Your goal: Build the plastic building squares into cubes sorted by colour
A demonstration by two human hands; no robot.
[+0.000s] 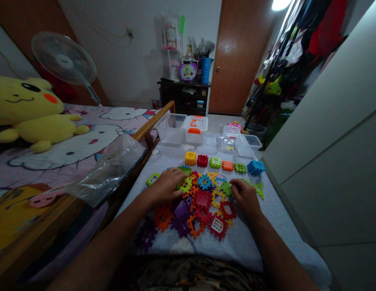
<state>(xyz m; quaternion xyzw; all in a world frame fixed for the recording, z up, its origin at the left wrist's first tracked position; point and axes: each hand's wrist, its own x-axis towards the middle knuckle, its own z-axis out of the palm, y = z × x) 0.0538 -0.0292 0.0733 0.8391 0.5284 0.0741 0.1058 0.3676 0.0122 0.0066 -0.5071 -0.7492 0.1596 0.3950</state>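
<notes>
A heap of flat, toothed plastic building tiles (203, 202) in red, orange, purple, yellow, green and blue lies on a pale quilted mat (251, 238) in front of me. My left hand (166, 186) rests palm down on the heap's left side, fingers curled over a yellow-green tile (185, 185). My right hand (245, 198) lies on the right side, fingertips curled at a green tile (227, 188). Beyond the heap stands a row of assembled cubes: yellow (190, 158), red (202, 160), green (215, 163), orange (227, 165), green (240, 167) and a blue ball-like one (256, 167).
Several clear plastic boxes (171, 128), one with an orange-handled lid (195, 126), stand at the mat's far end. A bed with a wooden rail (151, 123), a crumpled clear plastic bag (110, 169) and a yellow plush toy (30, 111) lies left. A white cupboard wall (327, 133) runs along the right.
</notes>
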